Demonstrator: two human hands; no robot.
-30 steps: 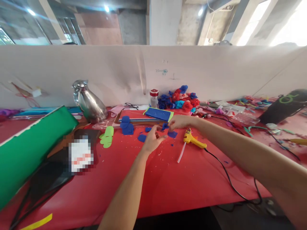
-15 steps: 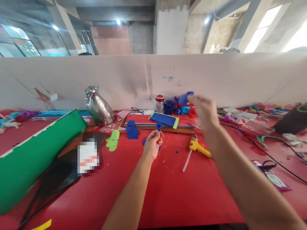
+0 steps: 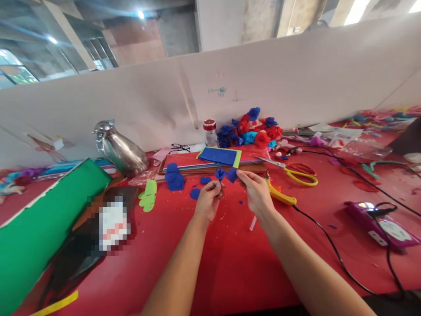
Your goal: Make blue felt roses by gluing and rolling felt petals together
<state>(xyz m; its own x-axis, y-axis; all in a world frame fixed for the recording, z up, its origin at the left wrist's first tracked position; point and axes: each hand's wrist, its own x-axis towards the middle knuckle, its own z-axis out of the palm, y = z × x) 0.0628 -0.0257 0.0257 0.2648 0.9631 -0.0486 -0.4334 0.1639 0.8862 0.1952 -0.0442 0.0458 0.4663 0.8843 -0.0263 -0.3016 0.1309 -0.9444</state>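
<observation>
My left hand [image 3: 208,200] pinches a small rolled blue foam bud [image 3: 219,174] and holds it up over the red table [image 3: 230,259]. Just to its right, my right hand [image 3: 255,191] holds a blue foam petal [image 3: 232,174] close beside the bud. More cut blue foam pieces [image 3: 174,177] lie on the table to the left of my hands. A yellow glue gun [image 3: 279,196] lies partly behind my right hand, its black cord trailing to the right.
A pile of finished red and blue foam flowers [image 3: 251,131] sits by the white partition. Foam sheets [image 3: 219,156] lie on a wooden board, yellow-handled scissors [image 3: 297,174] to the right. A steel jug [image 3: 120,149], green roll [image 3: 42,219] and purple device [image 3: 381,224] stand around.
My right hand came back from the flower pile and now holds a blue petal beside the bud in my left hand. The view swung right and tilted.
</observation>
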